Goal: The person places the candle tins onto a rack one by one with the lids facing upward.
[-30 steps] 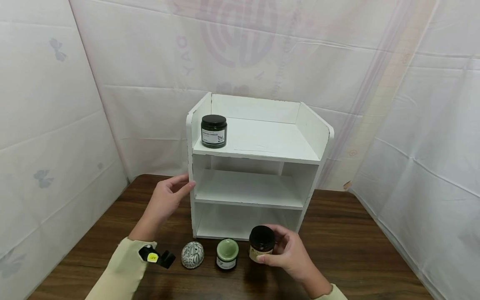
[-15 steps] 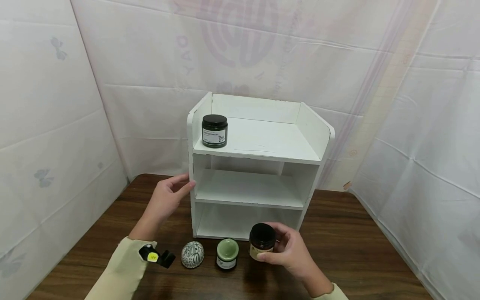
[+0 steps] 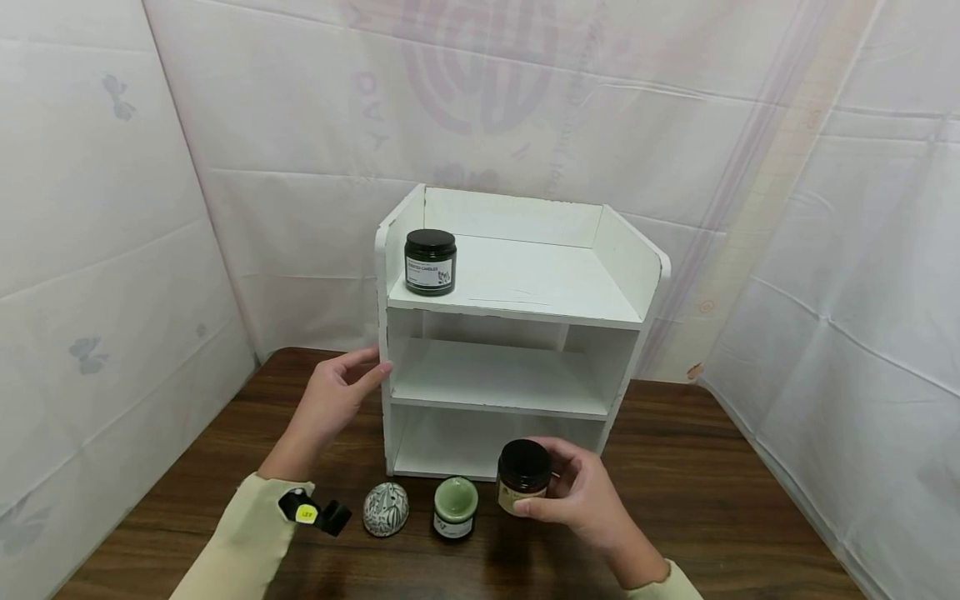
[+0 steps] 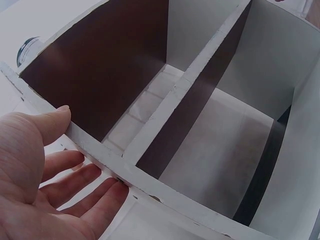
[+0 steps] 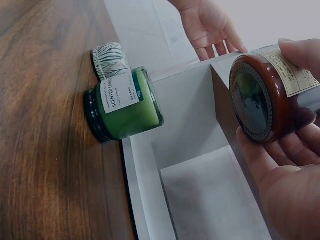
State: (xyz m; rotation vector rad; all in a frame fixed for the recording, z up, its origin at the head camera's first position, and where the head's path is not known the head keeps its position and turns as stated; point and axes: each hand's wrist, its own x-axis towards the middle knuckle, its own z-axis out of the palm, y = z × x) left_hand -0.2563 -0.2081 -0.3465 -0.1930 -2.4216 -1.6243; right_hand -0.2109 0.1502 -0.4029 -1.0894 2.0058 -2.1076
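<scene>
My right hand [image 3: 581, 504] grips an amber glass candle jar [image 3: 523, 492] with a black lid and a tan label, held upright off the table in front of the bottom shelf. Its glass base [image 5: 252, 102] shows in the right wrist view. At the left side of the white shelf unit [image 3: 498, 408], my left hand [image 3: 333, 396] rests thumb and fingertips against the side panel, with fingers loosely extended. A green candle jar [image 3: 454, 508] stands upside down on its black lid. Beside it sits a round leaf-patterned container [image 3: 386, 509]. A dark green candle jar [image 3: 430, 265] stands on the top shelf, at left.
The shelf unit has raised sides on its top and two levels beneath. It stands on a dark wooden table [image 3: 712, 500]. White cloth walls [image 3: 300, 250] enclose the table at the back and both sides.
My right hand has lifted the amber candle jar slightly upward, toward the shelf unit. The left hand and the other containers stay where they were.
</scene>
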